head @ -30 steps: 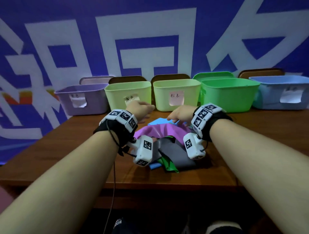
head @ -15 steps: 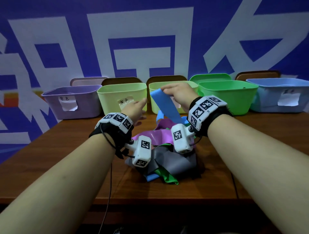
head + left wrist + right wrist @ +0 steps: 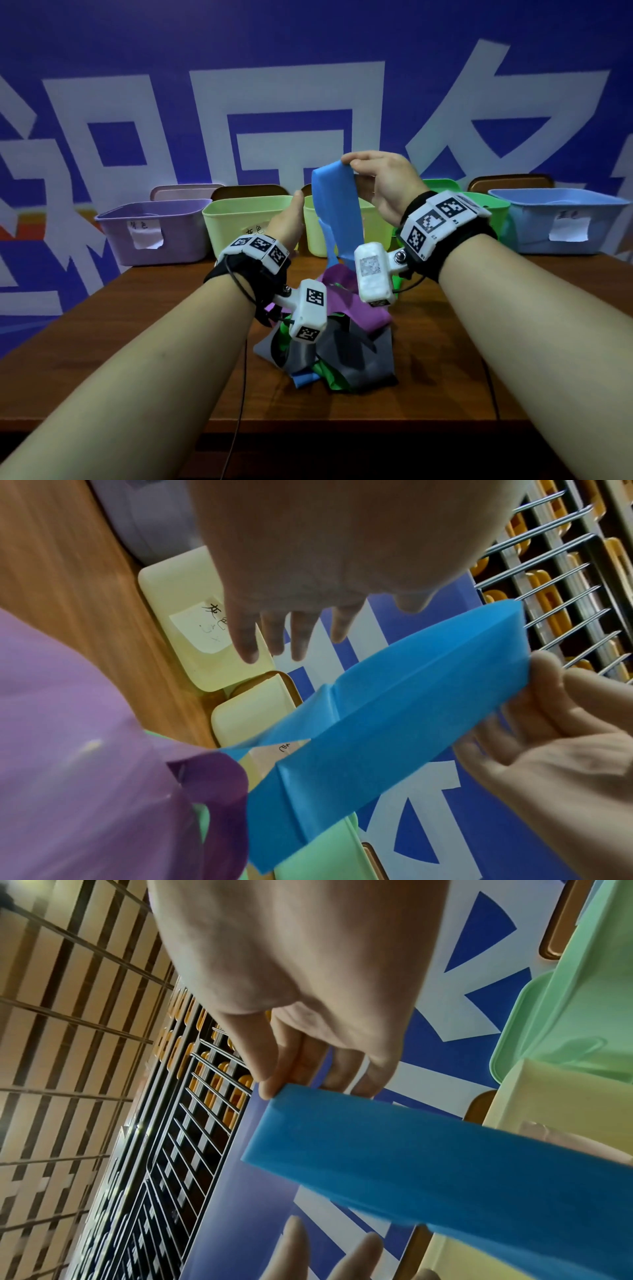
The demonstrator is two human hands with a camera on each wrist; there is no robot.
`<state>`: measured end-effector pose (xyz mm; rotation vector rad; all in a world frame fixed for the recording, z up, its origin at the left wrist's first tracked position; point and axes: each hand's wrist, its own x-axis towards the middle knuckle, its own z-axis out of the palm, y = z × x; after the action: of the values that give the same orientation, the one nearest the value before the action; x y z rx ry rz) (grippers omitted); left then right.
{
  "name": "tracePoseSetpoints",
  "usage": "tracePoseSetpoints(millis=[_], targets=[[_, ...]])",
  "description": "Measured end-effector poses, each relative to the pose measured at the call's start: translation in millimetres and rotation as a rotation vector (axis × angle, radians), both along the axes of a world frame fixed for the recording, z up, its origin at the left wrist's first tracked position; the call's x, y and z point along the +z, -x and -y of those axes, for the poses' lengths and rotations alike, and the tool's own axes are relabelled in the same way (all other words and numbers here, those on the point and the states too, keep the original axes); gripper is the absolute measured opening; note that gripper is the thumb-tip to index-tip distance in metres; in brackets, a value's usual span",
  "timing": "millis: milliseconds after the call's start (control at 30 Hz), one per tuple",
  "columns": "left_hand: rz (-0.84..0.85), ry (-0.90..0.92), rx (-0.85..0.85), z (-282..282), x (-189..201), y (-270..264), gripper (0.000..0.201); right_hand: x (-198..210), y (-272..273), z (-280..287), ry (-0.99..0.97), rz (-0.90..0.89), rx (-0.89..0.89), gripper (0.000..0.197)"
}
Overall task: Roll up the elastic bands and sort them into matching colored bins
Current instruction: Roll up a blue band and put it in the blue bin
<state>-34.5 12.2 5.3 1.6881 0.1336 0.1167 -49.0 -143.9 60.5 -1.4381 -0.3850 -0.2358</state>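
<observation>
Your right fingers (image 3: 270,1085) pinch the top end of the blue band (image 3: 337,205), and the right hand (image 3: 383,185) holds it high above the counter (image 3: 479,342). The left hand (image 3: 287,222) stands just beside the band with its fingers straight and relaxed, holding nothing; I cannot tell if it touches the band. The lower part of the band hangs down into the pile of bands (image 3: 342,342), where purple, grey and green ones lie together.

To do this step well, lift until the lower end comes free from the pile, so no other band follows. Then take the hanging part with your left hand and flatten the twist that shows in the middle. Start the roll from the pinched end, tight and even, because a loose roll will probably open again. The blue bin (image 3: 561,212) waits at the far right of the row, well apart from your hands.
</observation>
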Motion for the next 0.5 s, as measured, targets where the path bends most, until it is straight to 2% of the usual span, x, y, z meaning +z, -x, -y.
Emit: tracePoseSetpoints(millis=[167, 367, 500], targets=[[0.004, -0.004, -0.08, 7, 3, -3, 0.073, 1, -1, 10, -0.105, -0.02, 0.017, 0.023], [-0.098, 0.096, -0.222, 21, -7, -4, 0.062, -12, -7, 22, -0.155, -0.051, -0.039, 0.022], [-0.144, -0.024, -0.265, 24, -16, -9, 0.069, -21, -9, 28, -0.181, -0.073, -0.081, 0.022]])
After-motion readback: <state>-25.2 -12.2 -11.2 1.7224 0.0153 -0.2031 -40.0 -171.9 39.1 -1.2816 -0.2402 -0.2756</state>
